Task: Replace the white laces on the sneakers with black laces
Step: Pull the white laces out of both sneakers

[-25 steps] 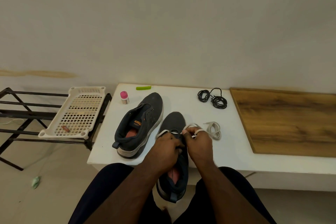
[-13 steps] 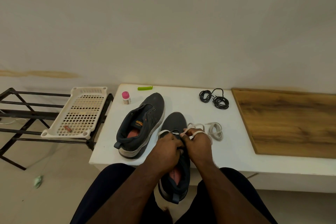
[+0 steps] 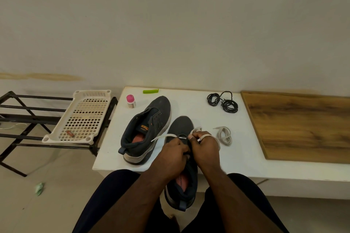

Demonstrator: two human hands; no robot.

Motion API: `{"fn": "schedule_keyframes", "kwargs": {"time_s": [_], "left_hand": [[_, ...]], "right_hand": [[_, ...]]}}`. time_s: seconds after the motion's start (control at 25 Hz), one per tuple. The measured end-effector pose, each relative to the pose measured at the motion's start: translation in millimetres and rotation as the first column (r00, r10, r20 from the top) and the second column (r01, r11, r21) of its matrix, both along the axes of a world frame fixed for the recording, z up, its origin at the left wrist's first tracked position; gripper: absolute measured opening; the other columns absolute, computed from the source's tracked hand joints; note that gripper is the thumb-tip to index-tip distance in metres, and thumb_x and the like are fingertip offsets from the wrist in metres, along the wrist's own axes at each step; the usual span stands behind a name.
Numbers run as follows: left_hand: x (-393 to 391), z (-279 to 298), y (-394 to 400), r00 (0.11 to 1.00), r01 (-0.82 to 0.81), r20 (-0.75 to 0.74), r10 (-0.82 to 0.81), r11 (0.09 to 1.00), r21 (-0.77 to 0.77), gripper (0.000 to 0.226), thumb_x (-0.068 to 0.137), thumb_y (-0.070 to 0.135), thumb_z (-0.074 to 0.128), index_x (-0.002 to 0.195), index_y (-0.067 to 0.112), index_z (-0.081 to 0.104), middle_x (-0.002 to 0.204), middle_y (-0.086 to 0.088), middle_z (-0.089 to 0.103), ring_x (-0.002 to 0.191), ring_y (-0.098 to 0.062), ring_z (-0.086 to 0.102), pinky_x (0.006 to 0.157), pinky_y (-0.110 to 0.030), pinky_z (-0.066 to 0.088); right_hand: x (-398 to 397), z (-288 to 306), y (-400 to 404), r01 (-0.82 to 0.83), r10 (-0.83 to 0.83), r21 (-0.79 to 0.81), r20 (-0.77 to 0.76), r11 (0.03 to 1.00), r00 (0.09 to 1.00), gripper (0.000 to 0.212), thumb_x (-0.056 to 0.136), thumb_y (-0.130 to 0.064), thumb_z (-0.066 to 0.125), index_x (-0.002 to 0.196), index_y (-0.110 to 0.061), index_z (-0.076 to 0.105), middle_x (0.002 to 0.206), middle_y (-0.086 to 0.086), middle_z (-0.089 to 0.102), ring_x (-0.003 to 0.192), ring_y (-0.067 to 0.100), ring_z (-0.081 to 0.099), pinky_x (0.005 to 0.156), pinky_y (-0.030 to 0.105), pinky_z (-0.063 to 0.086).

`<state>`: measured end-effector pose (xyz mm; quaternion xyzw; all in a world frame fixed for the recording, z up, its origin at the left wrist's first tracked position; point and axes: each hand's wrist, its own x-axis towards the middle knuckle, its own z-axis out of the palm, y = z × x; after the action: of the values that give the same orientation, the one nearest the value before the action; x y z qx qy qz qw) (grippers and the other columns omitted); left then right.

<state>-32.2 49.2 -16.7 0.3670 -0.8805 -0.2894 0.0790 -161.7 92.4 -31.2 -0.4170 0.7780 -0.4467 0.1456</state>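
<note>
Drawing more white lace (image 3: 164,136) out to the left than a second ago, right hand (image 3: 205,148) pinching a loop wound over its fingers, left hand (image 3: 173,154) curled on the near sneaker (image 3: 180,126) at the table (image 3: 191,98) edge; unlacing well along. Waiting beyond: other sneaker (image 3: 149,125) already bare, pulled lace (image 3: 225,135), black laces (image 3: 223,102). Nothing blocking except remaining eyelets hidden under the hands.

At the far edge of my white table (image 3: 246,157) lies a green clip (image 3: 150,91), with a small pink-capped bottle (image 3: 131,101) near it. To my right a wooden board (image 3: 303,128) rests on the table. Off to my left, a perforated white tray (image 3: 83,117) sits on a black metal rack (image 3: 24,119); a green scrap (image 3: 39,188) lies on the floor.
</note>
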Motion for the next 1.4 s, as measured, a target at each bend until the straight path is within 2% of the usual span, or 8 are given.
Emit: {"fn": "schedule_keyframes", "kwargs": {"time_s": [0.12,0.32,0.56,0.8,1.0,1.16,1.32,1.4], "left_hand": [[-0.1,1.4,-0.6,1.000,0.005,-0.005,-0.005,1.000,-0.011,0.028,0.097,0.027,0.055,0.122,0.028,0.069,0.117,0.000,0.053,0.111,-0.016,0.050,0.095,-0.025,0.038],[2.0,4.1,1.6,1.000,0.002,-0.017,-0.002,1.000,-0.006,0.023,0.095,0.024,0.056,0.113,0.024,0.070,0.112,-0.002,0.053,0.107,-0.018,0.054,0.090,-0.023,0.037],[0.8,5.9,1.2,1.000,-0.009,-0.024,0.009,1.000,0.003,0.029,0.098,0.026,0.056,0.125,0.027,0.068,0.123,-0.001,0.052,0.114,-0.016,0.050,0.098,-0.022,0.035],[3.2,8.1,2.1,1.000,-0.002,-0.027,0.002,1.000,0.010,0.022,0.096,0.023,0.055,0.113,0.023,0.070,0.116,-0.002,0.053,0.110,-0.018,0.053,0.094,-0.023,0.037],[2.9,8.3,2.6,0.999,-0.016,-0.032,0.016,1.000,0.001,0.028,0.097,0.026,0.056,0.121,0.032,0.069,0.120,0.002,0.052,0.113,-0.014,0.050,0.095,-0.020,0.034],[2.3,6.9,0.2,1.000,-0.016,-0.013,0.016,1.000,0.021,0.028,0.097,0.026,0.057,0.123,0.030,0.068,0.119,0.001,0.052,0.113,-0.015,0.049,0.094,-0.021,0.035],[-0.8,6.8,-7.5,0.997,-0.076,-0.033,0.076,0.997,0.002,0.026,0.096,0.027,0.059,0.121,0.028,0.068,0.118,0.004,0.053,0.113,-0.013,0.047,0.092,-0.021,0.033],[-2.2,8.1,-11.5,0.993,-0.100,-0.058,0.099,0.995,0.000,0.023,0.095,0.027,0.060,0.116,0.027,0.069,0.113,0.006,0.055,0.109,-0.012,0.048,0.087,-0.020,0.032]], "right_hand": [[-2.3,11.7,1.6,0.121,-0.122,-0.213,0.007,0.970,0.993,0.005,0.094,-0.015,0.067,0.090,-0.013,0.070,0.092,-0.002,0.064,0.084,0.009,0.058,0.074,0.010,0.039],[-2.2,-3.5,1.8,-0.041,0.035,0.102,0.062,0.994,0.997,0.008,0.090,-0.022,0.070,0.082,-0.020,0.070,0.083,-0.003,0.067,0.078,0.014,0.063,0.070,0.026,0.047],[-4.0,8.4,1.9,0.129,-0.125,-0.146,0.033,0.981,0.992,0.007,0.093,-0.014,0.066,0.086,-0.014,0.066,0.087,0.000,0.063,0.077,0.009,0.058,0.069,0.014,0.042],[0.1,-0.2,-0.1,0.000,-0.003,0.086,0.043,0.996,0.999,0.020,0.092,-0.022,0.066,0.073,-0.016,0.068,0.069,-0.001,0.063,0.067,0.015,0.059,0.063,0.027,0.038],[-10.1,0.9,-1.9,0.213,-0.211,0.021,0.262,0.977,0.942,0.024,0.096,-0.026,0.059,0.073,-0.022,0.060,0.066,0.001,0.065,0.065,0.021,0.066,0.063,0.044,0.059],[2.8,25.2,1.1,0.144,-0.107,-0.098,0.312,0.985,0.944,0.014,0.099,-0.019,0.060,0.087,-0.025,0.063,0.074,-0.001,0.071,0.063,0.016,0.069,0.056,0.033,0.058],[-1.3,51.5,2.4,0.183,-0.036,-0.253,0.495,0.950,0.868,0.017,0.099,-0.007,0.057,0.098,-0.024,0.064,0.086,-0.003,0.073,0.084,0.015,0.072,0.069,0.031,0.061],[-2.0,62.7,4.0,0.100,0.075,-0.263,0.581,0.960,0.811,0.018,0.100,-0.004,0.054,0.098,-0.018,0.065,0.080,0.000,0.070,0.078,0.016,0.069,0.071,0.035,0.061]]}}
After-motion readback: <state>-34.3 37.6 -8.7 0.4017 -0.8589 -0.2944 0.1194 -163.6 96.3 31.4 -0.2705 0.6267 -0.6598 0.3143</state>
